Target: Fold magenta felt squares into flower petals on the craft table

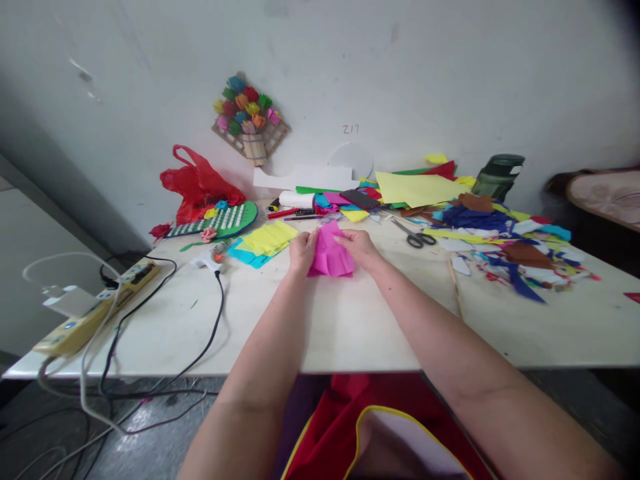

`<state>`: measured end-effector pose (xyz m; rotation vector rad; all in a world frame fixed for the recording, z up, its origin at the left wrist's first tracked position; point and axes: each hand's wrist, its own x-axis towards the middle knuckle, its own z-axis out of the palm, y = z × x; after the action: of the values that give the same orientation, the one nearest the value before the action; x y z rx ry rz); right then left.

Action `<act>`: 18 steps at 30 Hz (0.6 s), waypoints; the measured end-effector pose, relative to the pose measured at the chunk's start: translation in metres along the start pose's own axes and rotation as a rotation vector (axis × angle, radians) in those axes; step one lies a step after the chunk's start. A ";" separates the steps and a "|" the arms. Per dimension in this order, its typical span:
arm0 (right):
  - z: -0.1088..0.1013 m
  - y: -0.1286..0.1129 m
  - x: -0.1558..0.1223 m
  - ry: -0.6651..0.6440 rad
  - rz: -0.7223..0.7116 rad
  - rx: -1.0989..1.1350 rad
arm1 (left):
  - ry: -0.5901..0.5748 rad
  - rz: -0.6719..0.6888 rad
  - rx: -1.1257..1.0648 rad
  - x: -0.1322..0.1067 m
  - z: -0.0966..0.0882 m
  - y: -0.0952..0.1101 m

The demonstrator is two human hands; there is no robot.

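A creased sheet of magenta crepe paper [331, 257] is held up between my two hands, just above the white table. My left hand [303, 252] is closed on its left edge, thumb on top. On the upper right edge, my right hand [359, 247] pinches the same paper between thumb and fingers. Left of my left hand lie yellow paper sheets [270, 238] on top of blue ones [250, 257]. Black scissors [415, 237] rest on the table to the right of my right hand.
A white glue gun [209, 260] with a black cord and a power strip [95, 310] sit at left. Behind them are a red plastic bag [200, 180] and a green board [227, 220]. Paper scraps [530, 257] and a dark green bottle [499, 177] occupy the right side.
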<state>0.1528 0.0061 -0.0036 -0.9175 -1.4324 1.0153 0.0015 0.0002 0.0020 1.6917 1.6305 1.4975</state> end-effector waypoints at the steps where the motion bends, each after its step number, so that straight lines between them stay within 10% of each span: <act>1: 0.000 0.000 0.000 -0.002 0.002 0.004 | -0.011 -0.001 -0.012 0.000 0.000 0.000; 18: 0.001 0.001 -0.003 -0.114 0.026 0.079 | -0.058 -0.054 -0.176 0.002 0.003 -0.009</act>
<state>0.1516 0.0037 -0.0052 -0.8343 -1.4674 1.1514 -0.0008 0.0054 -0.0052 1.5690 1.4577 1.5041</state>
